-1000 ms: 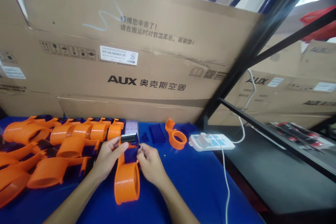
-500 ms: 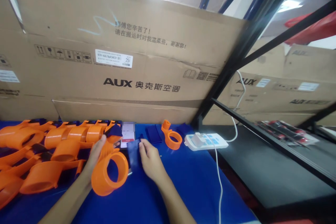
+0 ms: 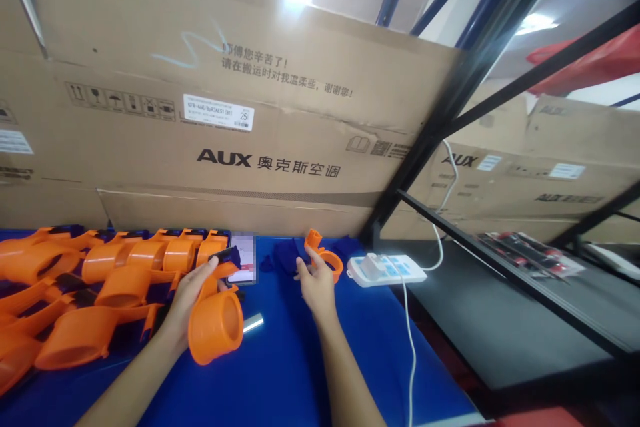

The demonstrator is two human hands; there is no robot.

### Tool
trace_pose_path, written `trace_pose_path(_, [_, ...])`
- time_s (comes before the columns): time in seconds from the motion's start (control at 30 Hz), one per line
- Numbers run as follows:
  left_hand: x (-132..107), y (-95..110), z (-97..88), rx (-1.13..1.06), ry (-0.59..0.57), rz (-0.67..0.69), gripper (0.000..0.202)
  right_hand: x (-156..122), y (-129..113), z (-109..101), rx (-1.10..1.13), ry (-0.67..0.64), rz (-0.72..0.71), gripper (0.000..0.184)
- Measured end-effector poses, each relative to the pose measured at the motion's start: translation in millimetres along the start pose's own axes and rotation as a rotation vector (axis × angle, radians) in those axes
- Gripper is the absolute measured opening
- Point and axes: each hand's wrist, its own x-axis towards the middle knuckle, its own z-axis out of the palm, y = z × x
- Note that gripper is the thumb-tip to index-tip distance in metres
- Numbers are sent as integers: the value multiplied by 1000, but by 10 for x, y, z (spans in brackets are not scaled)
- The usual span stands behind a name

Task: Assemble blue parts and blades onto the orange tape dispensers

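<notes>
My left hand is closed around the handle of an orange tape dispenser, its round hub hanging toward me and a dark blue piece at its top end. To the right, my right hand reaches over a small pile of dark blue pieces; its thumb and fingers are apart, and nothing shows clearly between them. Just beyond those fingers lies another orange tape dispenser, partly hidden by the hand. A shiny silvery strip rests on the blue tabletop between my hands.
Several orange tape dispensers stand in rows at the left. A phone lies behind my left hand. On the right are a white power strip with its cable and a black metal frame. A large cardboard sheet rises behind.
My right hand has moved right, away from the held dispenser to the dark blue pieces, and the bluish sheet it held is no longer in it. The dispenser in my left hand has turned slightly.
</notes>
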Motion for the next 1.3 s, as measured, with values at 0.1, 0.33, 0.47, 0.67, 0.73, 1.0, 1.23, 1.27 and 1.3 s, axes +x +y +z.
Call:
trace_pose_path(0.1, [16, 6, 13, 6, 33, -12, 37, -9, -4, 34, -38, 22, -51, 59])
trace_pose_path(0.33, [-14, -29, 18, 34, -40, 59, 37, -82, -22, 73, -257, -2, -205, 32])
trace_pose_path(0.47, [-19, -37, 14, 61, -53, 80, 37, -133, 2, 91, -636, -118, -314, 40])
trace_pose_path(0.67, [-5, -46, 5, 107, -36, 68, 38, -111, 43, 96, -827, -94, -290, 24])
trace_pose_path(0.73, [-16, -45, 10, 112, -32, 66, 39, -105, 40, 84, -834, -84, -280, 24])
trace_pose_path(1.0, [-26, -57, 15, 119, -33, 76, 39, -188, -75, 25, -947, -21, -151, 30])
trace_pose_path(1.23, [-2, -92, 9, 102, -60, 78, 39, -212, -216, 24, -1041, 3, -106, 32])
trace_pose_path(1.27, [-2, -95, 8, 101, -68, 76, 39, -213, -230, 25, -1042, 13, -98, 34])
trace_pose_path(1.3, [-2, -97, 6, 101, -73, 75, 39, -215, -246, 25, -1040, 25, -89, 35])
